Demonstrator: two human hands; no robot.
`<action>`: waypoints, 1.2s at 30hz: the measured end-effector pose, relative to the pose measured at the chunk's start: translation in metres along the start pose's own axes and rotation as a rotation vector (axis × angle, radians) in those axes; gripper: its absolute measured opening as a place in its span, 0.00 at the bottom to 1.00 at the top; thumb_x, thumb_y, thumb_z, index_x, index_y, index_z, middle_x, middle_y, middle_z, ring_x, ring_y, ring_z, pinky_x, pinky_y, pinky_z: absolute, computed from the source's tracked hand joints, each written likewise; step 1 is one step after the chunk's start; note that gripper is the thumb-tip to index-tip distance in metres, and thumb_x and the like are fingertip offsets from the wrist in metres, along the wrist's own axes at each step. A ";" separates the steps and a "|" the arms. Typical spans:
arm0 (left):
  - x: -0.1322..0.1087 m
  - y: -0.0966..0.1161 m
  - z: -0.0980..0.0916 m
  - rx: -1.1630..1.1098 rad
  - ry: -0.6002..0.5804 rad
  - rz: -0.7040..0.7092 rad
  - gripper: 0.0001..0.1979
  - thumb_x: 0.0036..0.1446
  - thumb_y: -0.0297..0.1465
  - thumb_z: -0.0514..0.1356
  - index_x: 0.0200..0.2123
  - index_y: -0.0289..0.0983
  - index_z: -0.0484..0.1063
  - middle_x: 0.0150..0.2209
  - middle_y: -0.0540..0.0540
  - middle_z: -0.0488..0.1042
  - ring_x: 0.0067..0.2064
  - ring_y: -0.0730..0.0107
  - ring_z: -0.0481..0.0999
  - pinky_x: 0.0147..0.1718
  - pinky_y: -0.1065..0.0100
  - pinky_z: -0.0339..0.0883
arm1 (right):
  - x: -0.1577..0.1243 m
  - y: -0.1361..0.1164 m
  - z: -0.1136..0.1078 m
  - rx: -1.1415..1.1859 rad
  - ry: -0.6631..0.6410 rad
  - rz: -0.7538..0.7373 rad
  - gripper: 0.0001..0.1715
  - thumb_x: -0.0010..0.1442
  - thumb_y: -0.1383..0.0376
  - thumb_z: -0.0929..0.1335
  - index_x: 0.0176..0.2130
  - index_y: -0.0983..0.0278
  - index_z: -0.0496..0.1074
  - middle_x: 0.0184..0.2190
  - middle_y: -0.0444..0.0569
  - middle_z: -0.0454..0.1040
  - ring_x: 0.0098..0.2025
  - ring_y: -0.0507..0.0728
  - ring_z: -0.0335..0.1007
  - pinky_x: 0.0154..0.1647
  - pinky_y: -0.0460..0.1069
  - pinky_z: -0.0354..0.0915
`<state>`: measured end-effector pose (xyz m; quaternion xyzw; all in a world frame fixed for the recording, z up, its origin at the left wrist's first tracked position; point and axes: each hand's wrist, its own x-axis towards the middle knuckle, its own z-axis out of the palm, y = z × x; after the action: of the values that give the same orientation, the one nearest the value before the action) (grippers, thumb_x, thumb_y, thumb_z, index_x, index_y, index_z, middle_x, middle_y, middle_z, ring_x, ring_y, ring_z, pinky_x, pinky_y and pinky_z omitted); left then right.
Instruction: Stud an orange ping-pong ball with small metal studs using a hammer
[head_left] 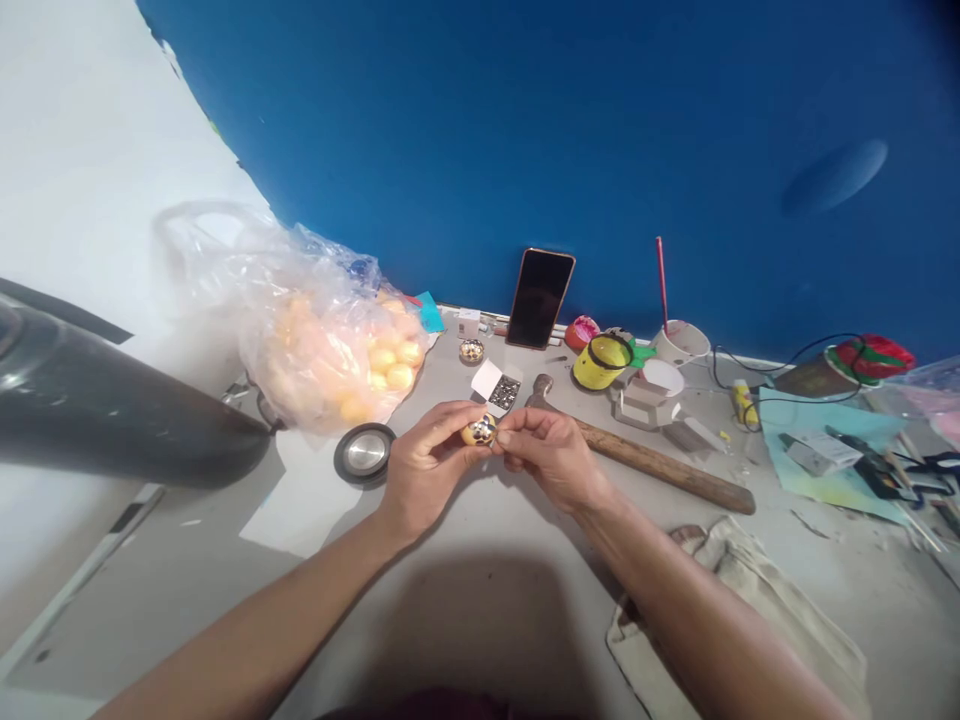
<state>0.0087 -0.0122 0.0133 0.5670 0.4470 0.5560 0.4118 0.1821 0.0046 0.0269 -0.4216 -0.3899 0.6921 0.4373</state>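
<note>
A small yellow ball (478,430) with shiny metal studs on its surface is gripped between the thumb and fingers of my left hand (426,468). My right hand (549,450) is closed in a pinch against the ball's right side; whatever its fingertips hold is too small to make out. Just beyond the ball lies an opened small white box (486,380) beside a pile of little dark metal pieces (506,392). Farther back rests a second ball (472,350), gold and shiny. A wooden-handled hammer (652,465) lies to the right, its head behind my right hand.
A clear plastic bag (300,340) of yellow-orange balls stands left, near a round black-rimmed lid (365,453). A phone (540,298) leans on the blue wall. Rightward are a yellow cup (602,362), a white cup (684,343) and a cloth (750,610).
</note>
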 end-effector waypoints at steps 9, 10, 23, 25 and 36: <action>-0.003 0.000 0.004 -0.072 0.080 -0.061 0.13 0.46 0.27 0.75 0.38 0.41 0.85 0.45 0.43 0.80 0.46 0.59 0.78 0.50 0.63 0.73 | 0.000 0.004 0.004 -0.083 0.063 -0.055 0.10 0.45 0.61 0.78 0.27 0.64 0.78 0.22 0.45 0.76 0.20 0.48 0.62 0.22 0.45 0.59; -0.003 0.001 0.005 -0.080 0.080 -0.076 0.14 0.46 0.27 0.75 0.39 0.41 0.85 0.45 0.43 0.80 0.46 0.59 0.78 0.50 0.63 0.74 | 0.001 0.005 0.002 -0.077 0.052 -0.045 0.11 0.45 0.61 0.78 0.27 0.64 0.77 0.22 0.45 0.77 0.20 0.48 0.63 0.22 0.45 0.59; -0.002 0.007 0.004 -0.198 -0.001 -0.330 0.22 0.42 0.32 0.77 0.43 0.36 0.84 0.38 0.46 0.84 0.36 0.63 0.81 0.42 0.63 0.78 | 0.000 -0.001 -0.009 -0.169 -0.131 -0.061 0.18 0.53 0.54 0.77 0.29 0.63 0.71 0.23 0.44 0.76 0.21 0.48 0.64 0.21 0.43 0.61; -0.002 0.005 0.005 -0.213 0.004 -0.331 0.21 0.42 0.31 0.77 0.43 0.36 0.84 0.38 0.45 0.84 0.36 0.62 0.81 0.42 0.63 0.77 | -0.001 -0.004 -0.006 -0.260 -0.098 -0.078 0.19 0.54 0.53 0.77 0.29 0.63 0.70 0.24 0.44 0.76 0.22 0.49 0.65 0.21 0.44 0.61; 0.006 0.003 0.001 -0.714 -0.115 -0.629 0.14 0.53 0.33 0.70 0.43 0.33 0.80 0.40 0.36 0.83 0.28 0.72 0.77 0.26 0.72 0.69 | -0.002 -0.045 -0.045 -1.290 0.163 -0.125 0.10 0.57 0.58 0.72 0.31 0.61 0.71 0.27 0.45 0.76 0.29 0.54 0.68 0.28 0.48 0.55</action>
<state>0.0102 -0.0071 0.0175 0.2571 0.3543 0.4911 0.7531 0.2369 0.0248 0.0530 -0.6269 -0.7164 0.2585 0.1642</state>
